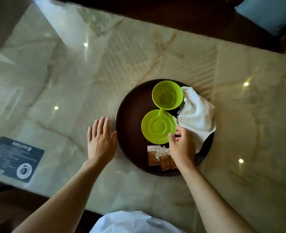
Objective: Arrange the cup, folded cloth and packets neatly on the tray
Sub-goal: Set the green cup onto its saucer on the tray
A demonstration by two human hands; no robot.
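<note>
Head view, left hand (100,142) flat beside tray (130,148), right hand (181,147) pinching saucer (158,126) rim.

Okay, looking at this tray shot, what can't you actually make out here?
Head view only:
- Packets: print too small; right hand covers some, count unclear.
- Right hand's fingertips: curled at the saucer edge; grip unclear.
- White cloth: lower corner hidden by the hand.
- Dark card: text blurred.
</note>
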